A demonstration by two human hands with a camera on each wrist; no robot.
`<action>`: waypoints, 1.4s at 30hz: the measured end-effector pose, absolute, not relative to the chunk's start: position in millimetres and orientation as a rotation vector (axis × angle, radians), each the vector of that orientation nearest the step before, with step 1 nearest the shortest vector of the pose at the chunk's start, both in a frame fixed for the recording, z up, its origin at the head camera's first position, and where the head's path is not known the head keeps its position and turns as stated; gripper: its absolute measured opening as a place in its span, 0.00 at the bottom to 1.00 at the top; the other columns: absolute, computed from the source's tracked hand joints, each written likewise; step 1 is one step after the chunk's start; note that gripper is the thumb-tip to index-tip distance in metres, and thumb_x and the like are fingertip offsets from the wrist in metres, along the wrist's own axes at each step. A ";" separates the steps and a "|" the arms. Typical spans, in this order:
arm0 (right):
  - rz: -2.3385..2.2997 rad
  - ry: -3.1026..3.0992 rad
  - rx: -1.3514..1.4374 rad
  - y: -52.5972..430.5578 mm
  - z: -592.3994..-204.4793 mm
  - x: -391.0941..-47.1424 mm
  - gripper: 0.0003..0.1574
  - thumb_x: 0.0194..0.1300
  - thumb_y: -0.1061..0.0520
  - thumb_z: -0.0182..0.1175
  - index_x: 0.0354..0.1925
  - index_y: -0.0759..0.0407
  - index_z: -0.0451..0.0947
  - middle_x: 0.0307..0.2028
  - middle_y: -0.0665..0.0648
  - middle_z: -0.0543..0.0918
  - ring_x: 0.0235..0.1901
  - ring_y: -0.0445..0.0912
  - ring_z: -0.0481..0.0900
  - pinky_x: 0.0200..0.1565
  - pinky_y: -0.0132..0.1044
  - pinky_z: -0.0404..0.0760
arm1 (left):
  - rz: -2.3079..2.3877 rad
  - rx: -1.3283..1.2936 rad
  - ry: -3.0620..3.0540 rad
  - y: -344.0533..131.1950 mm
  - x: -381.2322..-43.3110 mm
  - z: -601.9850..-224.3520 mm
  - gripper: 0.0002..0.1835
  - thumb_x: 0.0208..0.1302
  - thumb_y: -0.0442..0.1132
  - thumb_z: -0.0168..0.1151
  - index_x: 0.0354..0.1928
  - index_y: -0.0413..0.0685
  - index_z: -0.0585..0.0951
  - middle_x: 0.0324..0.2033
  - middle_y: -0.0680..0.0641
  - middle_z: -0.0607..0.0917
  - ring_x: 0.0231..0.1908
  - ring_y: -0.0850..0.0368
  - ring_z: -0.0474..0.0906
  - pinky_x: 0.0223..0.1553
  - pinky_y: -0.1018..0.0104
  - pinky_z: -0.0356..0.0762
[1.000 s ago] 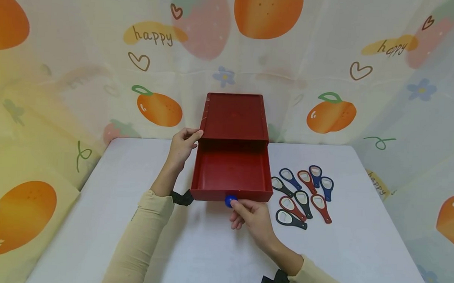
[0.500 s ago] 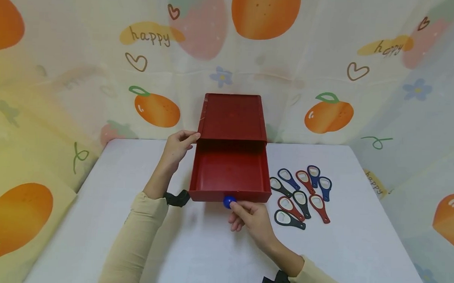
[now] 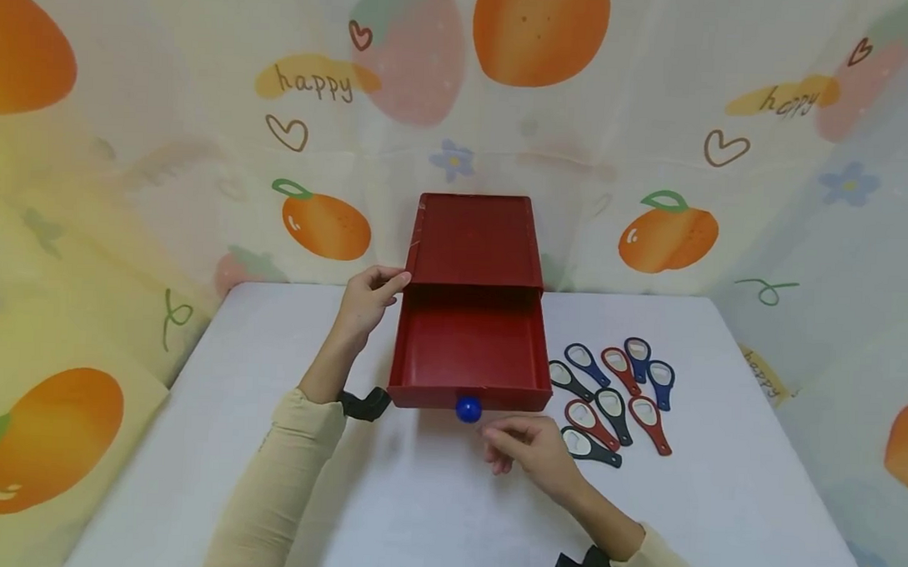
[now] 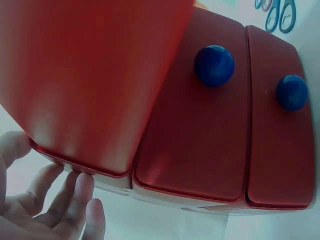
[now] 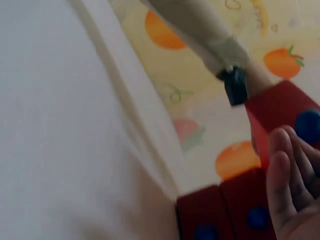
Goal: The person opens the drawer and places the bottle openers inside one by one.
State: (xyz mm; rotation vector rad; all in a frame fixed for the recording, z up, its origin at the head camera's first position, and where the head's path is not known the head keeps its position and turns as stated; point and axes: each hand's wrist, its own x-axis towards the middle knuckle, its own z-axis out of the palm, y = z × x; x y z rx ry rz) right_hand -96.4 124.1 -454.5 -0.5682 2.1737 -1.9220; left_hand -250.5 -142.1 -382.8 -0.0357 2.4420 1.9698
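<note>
A red drawer cabinet (image 3: 474, 238) stands at the back middle of the table, its top drawer (image 3: 470, 342) pulled out and bare inside. My left hand (image 3: 367, 301) rests at the cabinet's upper left side; in the left wrist view its fingers (image 4: 82, 187) lie along that side, below the drawer. Just right of the drawer's round blue knob (image 3: 468, 409), my right hand (image 3: 531, 453) is apart from it, with loosely bent fingers and nothing held. The left wrist view also has two lower drawers pushed in, each with a blue knob (image 4: 214, 65).
Several magnifying glasses (image 3: 658, 438) with red, blue and black frames lie on the white table (image 3: 747, 494), right of the drawer. A fruit-patterned cloth (image 3: 579, 154) hangs right behind the cabinet. The pulled-out drawer juts toward me between my forearms.
My right hand has let go of the blue knob and moved slightly right and toward me. The left hand stays at the cabinet's side; the drawer stays out. The head view shifts slightly.
</note>
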 end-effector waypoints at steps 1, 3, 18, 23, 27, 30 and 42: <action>-1.869 2.185 -0.567 130.6 -454.9 -97.9 0.13 0.69 0.58 0.58 0.43 0.67 0.83 0.28 0.68 0.84 0.23 0.50 0.84 0.31 0.36 0.86 | 1.969 -0.036 2.439 -141.5 -250.9 -383.8 0.22 0.68 0.47 0.60 0.55 0.37 0.77 0.51 0.38 0.81 0.49 0.54 0.77 0.57 0.57 0.77; -1.750 2.200 -0.550 144.4 -454.8 -102.2 0.15 0.69 0.56 0.59 0.43 0.67 0.83 0.29 0.68 0.85 0.24 0.50 0.84 0.32 0.35 0.86 | 1.965 -0.035 2.437 -141.2 -251.0 -384.7 0.22 0.68 0.47 0.60 0.55 0.37 0.77 0.52 0.38 0.81 0.50 0.53 0.77 0.56 0.57 0.77; -1.339 2.575 -0.134 241.1 -449.0 -150.6 0.23 0.70 0.50 0.58 0.46 0.70 0.82 0.32 0.65 0.86 0.30 0.50 0.83 0.34 0.35 0.84 | 1.968 -0.047 2.433 -143.4 -251.6 -386.7 0.23 0.68 0.48 0.60 0.56 0.38 0.77 0.53 0.37 0.81 0.50 0.52 0.77 0.58 0.54 0.77; -1.227 2.700 -0.007 260.4 -440.5 -166.5 0.25 0.71 0.49 0.56 0.47 0.72 0.81 0.33 0.66 0.86 0.32 0.50 0.82 0.34 0.35 0.82 | 1.987 -0.049 2.424 -143.2 -251.4 -387.2 0.23 0.68 0.48 0.60 0.56 0.38 0.77 0.53 0.37 0.80 0.51 0.51 0.77 0.60 0.49 0.75; -1.132 2.782 0.099 273.2 -439.4 -177.4 0.28 0.71 0.47 0.55 0.49 0.73 0.80 0.36 0.68 0.85 0.34 0.52 0.81 0.32 0.34 0.80 | 1.985 -0.037 2.437 -143.0 -251.6 -388.7 0.23 0.68 0.48 0.60 0.55 0.39 0.77 0.53 0.38 0.81 0.51 0.51 0.77 0.55 0.57 0.77; -1.054 2.812 0.152 282.6 -443.4 -184.5 0.29 0.71 0.46 0.54 0.49 0.72 0.80 0.38 0.69 0.85 0.36 0.54 0.80 0.32 0.34 0.78 | 1.980 -0.031 2.442 -143.4 -251.4 -389.2 0.22 0.68 0.49 0.60 0.56 0.40 0.77 0.53 0.38 0.81 0.51 0.51 0.77 0.54 0.60 0.77; -0.728 2.828 0.353 317.6 -467.6 -197.1 0.28 0.69 0.50 0.55 0.47 0.78 0.78 0.39 0.73 0.83 0.34 0.58 0.79 0.36 0.47 0.81 | 1.978 -0.023 2.418 -144.5 -253.3 -388.9 0.23 0.67 0.49 0.60 0.55 0.39 0.77 0.53 0.38 0.81 0.51 0.50 0.77 0.56 0.55 0.77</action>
